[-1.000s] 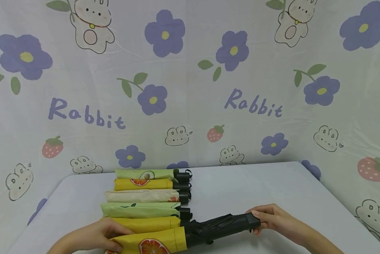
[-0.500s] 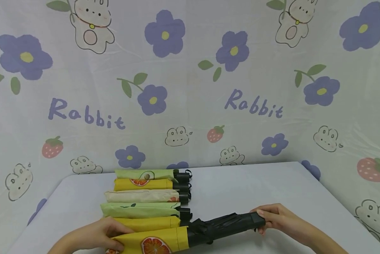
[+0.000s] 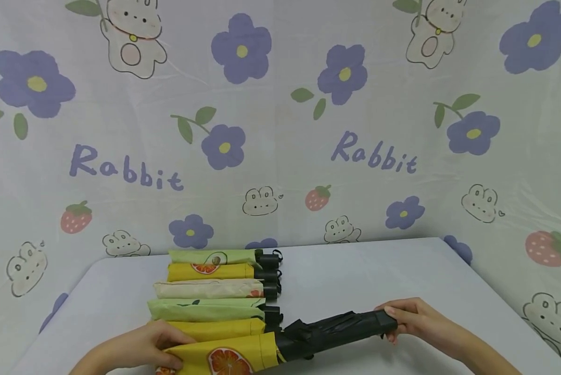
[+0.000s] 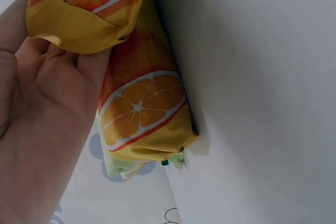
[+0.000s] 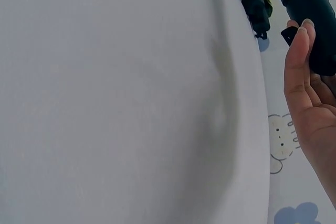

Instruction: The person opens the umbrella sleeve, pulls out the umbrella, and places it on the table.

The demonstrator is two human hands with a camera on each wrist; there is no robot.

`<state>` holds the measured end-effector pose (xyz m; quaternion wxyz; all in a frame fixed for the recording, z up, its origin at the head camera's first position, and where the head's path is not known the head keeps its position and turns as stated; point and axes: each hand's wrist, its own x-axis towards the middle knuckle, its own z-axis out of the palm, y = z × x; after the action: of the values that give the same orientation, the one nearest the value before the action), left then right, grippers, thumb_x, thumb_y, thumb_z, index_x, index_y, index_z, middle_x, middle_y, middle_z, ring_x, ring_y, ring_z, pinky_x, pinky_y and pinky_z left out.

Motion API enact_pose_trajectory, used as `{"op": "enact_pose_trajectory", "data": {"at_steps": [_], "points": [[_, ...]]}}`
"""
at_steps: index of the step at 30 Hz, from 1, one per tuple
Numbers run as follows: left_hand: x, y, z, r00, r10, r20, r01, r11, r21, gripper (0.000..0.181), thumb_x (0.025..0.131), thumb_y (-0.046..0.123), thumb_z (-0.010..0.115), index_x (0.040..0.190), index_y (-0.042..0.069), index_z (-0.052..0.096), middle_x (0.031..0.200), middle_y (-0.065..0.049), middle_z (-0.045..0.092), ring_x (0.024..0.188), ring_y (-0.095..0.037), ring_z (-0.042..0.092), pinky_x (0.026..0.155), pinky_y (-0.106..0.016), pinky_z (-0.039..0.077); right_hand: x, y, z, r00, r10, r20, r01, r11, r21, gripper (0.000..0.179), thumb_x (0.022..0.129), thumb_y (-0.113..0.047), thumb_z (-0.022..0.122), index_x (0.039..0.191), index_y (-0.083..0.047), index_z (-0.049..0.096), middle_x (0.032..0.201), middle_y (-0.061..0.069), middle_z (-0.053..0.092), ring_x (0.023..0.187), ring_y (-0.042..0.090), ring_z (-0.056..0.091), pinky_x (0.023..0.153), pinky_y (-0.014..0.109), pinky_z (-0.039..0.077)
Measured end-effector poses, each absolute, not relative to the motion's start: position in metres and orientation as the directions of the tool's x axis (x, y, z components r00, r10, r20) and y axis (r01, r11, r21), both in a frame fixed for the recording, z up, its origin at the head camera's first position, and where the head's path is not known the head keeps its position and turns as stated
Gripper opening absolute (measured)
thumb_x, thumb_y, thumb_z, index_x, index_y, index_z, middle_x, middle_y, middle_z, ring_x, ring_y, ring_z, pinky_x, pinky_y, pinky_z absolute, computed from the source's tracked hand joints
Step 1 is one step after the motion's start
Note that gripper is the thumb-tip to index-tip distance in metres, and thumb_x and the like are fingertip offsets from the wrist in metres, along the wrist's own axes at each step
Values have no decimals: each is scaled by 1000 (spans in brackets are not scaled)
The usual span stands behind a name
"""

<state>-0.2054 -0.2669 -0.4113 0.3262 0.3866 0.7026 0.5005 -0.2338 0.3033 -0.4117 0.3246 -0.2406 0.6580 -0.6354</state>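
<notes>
From afar, I judge both ends steadied
Left hand, seven o'clock, pinches yellow citrus-print fabric sleeve; right hand, four o'clock, grips slim black folded umbrella.

The word "Rabbit" on the cloth ahead of you, twice
You read it in the left lettering and again in the right lettering, both purple, each with a capital R and small letters after it, sloping down toward your right.
</notes>
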Motion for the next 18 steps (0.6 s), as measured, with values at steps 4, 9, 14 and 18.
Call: {"op": "enact_pose_trajectory", "data": {"at_steps": [4,9,14,18], "points": [[-208,-265,-410,-489,870,-63,262,215,941,38,94,7,61,132,2,60,119,-16,69,101,2,63,87,-20,53,-233,312,-411,-673,-729,-128,110,73,-991,38,107,-13,30,133,-2,56,104,2,70,86,8,65,86,25,55],[-210,-266,-408,-488,871,-56,311,234,921,37,94,4,60,131,4,61,112,-21,69,94,5,60,84,-20,53,-232,323,-413,-672,-735,-96,103,35,-994,40,108,-11,27,134,-3,56,105,3,70,87,9,66,87,25,54],[-209,-272,-408,-486,872,-67,275,225,935,39,94,6,61,132,2,60,118,-24,66,99,2,60,88,-19,52,-231,334,-413,-664,-742,-94,121,18,-993,42,108,-10,24,134,-5,56,104,1,69,89,9,65,88,26,53],[-206,-277,-409,-495,865,-84,241,229,943,39,93,5,61,132,2,60,119,-23,66,99,2,60,87,-19,52,-230,342,-413,-656,-752,-71,114,-5,-993,43,107,-8,22,135,-1,54,105,2,69,89,9,65,89,27,53]]}}
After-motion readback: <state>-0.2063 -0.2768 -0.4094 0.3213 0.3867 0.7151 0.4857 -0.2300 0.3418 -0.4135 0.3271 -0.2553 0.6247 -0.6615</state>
